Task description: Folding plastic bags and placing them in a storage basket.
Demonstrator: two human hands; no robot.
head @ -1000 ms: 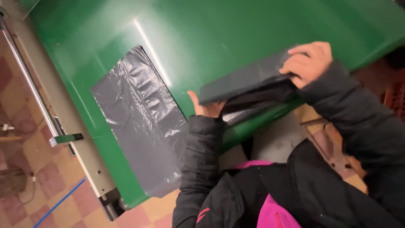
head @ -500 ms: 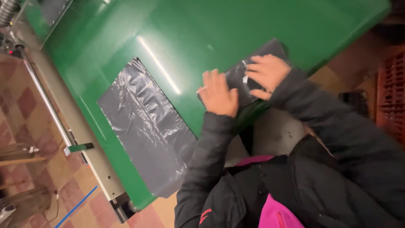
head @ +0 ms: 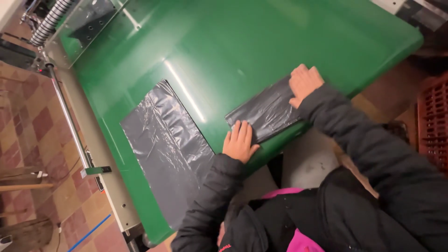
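A folded black plastic bag point(head: 266, 112) lies flat near the front edge of the green table point(head: 242, 42). My left hand point(head: 239, 141) presses flat on its near-left end, fingers spread. Flat on the bag's right end rests my right hand point(head: 304, 83). Neither hand grips anything. A larger black plastic sheet point(head: 163, 144) is spread out on the table to the left of my left arm, which covers its lower right corner.
A metal rail point(head: 70, 121) with a bracket runs along the table's left side. A coiled hose point(head: 49, 21) and a clear guard panel point(head: 93, 23) sit at the top left. A red crate point(head: 434, 121) stands at the right. Tiled floor lies to the left.
A second ago both hands held the folded bag lifted off the table. They have laid it down and slid apart to its two ends, pressing it flat.
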